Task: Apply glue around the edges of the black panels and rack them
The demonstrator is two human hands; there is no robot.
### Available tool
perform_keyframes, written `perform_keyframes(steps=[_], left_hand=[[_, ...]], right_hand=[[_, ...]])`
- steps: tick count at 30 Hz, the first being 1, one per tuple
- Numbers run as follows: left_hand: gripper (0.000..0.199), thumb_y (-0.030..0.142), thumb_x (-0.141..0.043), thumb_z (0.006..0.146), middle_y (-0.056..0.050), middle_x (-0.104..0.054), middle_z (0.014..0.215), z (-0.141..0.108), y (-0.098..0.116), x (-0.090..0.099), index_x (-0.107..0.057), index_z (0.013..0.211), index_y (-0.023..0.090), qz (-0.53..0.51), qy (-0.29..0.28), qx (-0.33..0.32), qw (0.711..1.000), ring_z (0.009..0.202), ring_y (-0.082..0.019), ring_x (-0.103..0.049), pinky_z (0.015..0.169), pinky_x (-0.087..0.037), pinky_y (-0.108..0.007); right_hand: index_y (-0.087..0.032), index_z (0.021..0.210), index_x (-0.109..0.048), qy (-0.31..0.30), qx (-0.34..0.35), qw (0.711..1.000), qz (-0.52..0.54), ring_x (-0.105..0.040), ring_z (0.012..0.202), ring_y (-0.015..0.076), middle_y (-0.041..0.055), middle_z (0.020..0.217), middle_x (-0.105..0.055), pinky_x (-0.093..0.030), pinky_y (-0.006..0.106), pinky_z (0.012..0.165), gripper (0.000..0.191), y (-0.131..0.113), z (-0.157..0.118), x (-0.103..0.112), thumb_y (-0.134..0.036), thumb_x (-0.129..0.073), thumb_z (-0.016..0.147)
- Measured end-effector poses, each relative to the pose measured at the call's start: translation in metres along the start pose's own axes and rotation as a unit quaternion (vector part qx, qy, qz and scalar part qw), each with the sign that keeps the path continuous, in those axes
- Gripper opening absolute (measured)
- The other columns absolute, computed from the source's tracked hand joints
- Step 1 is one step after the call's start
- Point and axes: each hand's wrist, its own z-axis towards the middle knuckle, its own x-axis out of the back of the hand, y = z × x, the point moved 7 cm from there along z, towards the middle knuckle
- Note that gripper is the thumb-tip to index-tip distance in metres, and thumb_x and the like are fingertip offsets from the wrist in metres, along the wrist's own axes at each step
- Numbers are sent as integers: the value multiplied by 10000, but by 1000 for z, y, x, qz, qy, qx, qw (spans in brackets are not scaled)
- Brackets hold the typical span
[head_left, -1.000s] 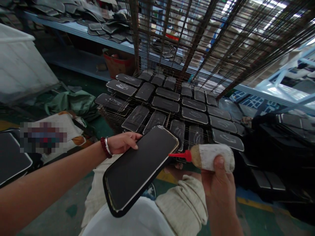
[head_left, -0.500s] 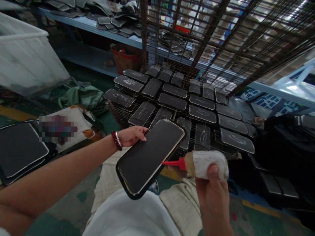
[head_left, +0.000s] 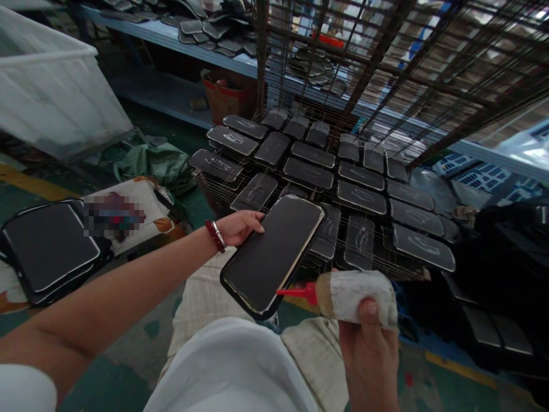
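My left hand [head_left: 242, 227] grips the upper left edge of a black rounded rectangular panel [head_left: 274, 254], thumb on top and the other fingers mostly hidden beneath. A pale, shiny line runs along the panel's rim, and the panel tilts toward me above my lap. In my right hand [head_left: 369, 337] is a squeeze bottle [head_left: 358, 297] with a whitish wrapped body, lying sideways with my thumb pressed on it. Its thin red nozzle [head_left: 295, 292] points left, the tip at the panel's lower right rim. Whether the tip touches the rim I cannot tell.
Many similar panels lie on a wire rack [head_left: 398, 266] ahead, beneath an upright wire grid [head_left: 343, 57]. To the left are a white bin [head_left: 64, 97] and a stack of black panels [head_left: 51, 246]. A blue shelf [head_left: 171, 43] and a cardboard box [head_left: 229, 97] stand behind.
The nozzle tip has moved along the panel's right rim toward its lower corner. The panel has turned slightly more upright, and the whole view has shifted a little.
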Motion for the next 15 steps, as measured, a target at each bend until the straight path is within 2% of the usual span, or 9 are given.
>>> perform_keyframes(steps=[9, 12, 15], left_hand=[[441, -7, -592, 600, -156, -750, 884, 1, 8, 9, -683, 1027, 55, -27, 48, -30, 998, 756, -254, -718, 765, -559, -383], [482, -15, -578, 594, -154, -751, 870, 0, 9, 13, -668, 1064, 47, -45, 74, -36, 996, 742, -265, -720, 738, -565, -383], [515, -24, -567, 590, -141, -753, 874, -2, 10, 18, -655, 1092, 52, -72, 124, -56, 988, 734, -265, -722, 742, -573, -392]], right_hand=[[-215, 1258, -578, 0, 11, 1000, -17, -638, 1019, 309, 127, 1073, -672, -584, 415, 757, 542, 0, 0, 0, -387, -756, 775], [-219, 1240, -589, 21, 6, 1000, -18, -622, 1056, 287, 117, 1124, -658, -579, 372, 770, 509, 0, 1, 4, -381, -752, 785], [-222, 1218, -597, 55, -6, 998, -14, -619, 1060, 235, 88, 1159, -644, -562, 302, 804, 468, 2, 1, 11, -402, -740, 810]])
